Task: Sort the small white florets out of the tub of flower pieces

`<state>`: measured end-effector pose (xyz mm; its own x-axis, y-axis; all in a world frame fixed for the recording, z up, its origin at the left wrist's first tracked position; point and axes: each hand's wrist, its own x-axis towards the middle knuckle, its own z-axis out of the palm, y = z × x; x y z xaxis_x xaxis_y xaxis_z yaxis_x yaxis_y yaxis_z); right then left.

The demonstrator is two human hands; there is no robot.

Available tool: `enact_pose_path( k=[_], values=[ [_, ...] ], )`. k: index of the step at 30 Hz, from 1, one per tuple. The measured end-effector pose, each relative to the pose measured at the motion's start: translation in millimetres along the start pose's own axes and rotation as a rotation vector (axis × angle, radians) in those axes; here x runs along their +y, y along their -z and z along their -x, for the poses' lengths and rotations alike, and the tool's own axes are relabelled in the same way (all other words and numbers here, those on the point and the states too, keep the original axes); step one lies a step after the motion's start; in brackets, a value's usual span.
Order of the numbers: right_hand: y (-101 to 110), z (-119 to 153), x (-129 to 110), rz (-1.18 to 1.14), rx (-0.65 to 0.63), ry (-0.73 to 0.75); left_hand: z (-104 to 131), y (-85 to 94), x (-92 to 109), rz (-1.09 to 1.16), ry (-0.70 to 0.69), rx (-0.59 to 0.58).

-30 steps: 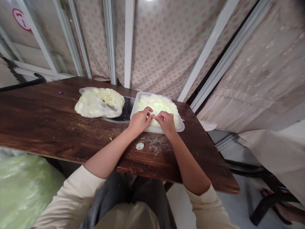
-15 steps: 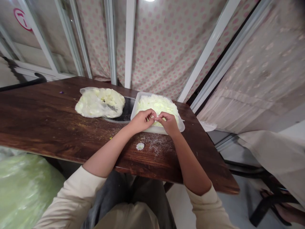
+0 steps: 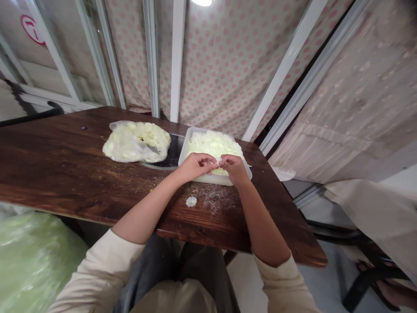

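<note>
Over the near part of a white plastic tray [image 3: 183, 152], my left hand [image 3: 198, 166] and my right hand [image 3: 235, 168] meet fingertip to fingertip. Both are closed in a pinch on a small white petal-like piece [image 3: 219, 160], mostly covered by the fingers. Pale yellow-white petal-like pieces [image 3: 213, 142] are heaped in the tray. On the table, just in front of the tray, lies one small white flower-shaped piece [image 3: 191, 201] with a greenish middle.
Left of the tray, a clear plastic bag [image 3: 122, 145] of pale pieces rests partly over a dark round plate [image 3: 176, 148]. Pale specks dot the wooden table [image 3: 65, 174]. A large greenish plastic bag [image 3: 39, 256] stands at the lower left. A person's foot [image 3: 387, 289] shows at the right.
My fingertips have shifted slightly to the right, and the left fingers have straightened a little. More of the small white piece shows between them. The bag and tray stay in place.
</note>
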<state>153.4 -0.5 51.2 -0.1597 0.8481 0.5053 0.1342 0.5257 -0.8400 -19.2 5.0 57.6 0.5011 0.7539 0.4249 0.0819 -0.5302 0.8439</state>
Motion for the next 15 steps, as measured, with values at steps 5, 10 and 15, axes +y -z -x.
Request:
enact_pose_path(
  k=[5,10,15],
  values=[
    [1.0,-1.2,4.2,-0.052,0.03,-0.04,-0.6,1.8,-0.4,0.04,-0.025,0.014],
    [1.5,-2.5,7.3,-0.054,0.005,-0.082,-1.0,0.3,-2.5,-0.001,-0.02,0.03],
    [-0.6,-3.1,4.3,-0.029,0.022,-0.145,-1.8,0.9,-4.9,-0.056,-0.051,0.084]
  ],
)
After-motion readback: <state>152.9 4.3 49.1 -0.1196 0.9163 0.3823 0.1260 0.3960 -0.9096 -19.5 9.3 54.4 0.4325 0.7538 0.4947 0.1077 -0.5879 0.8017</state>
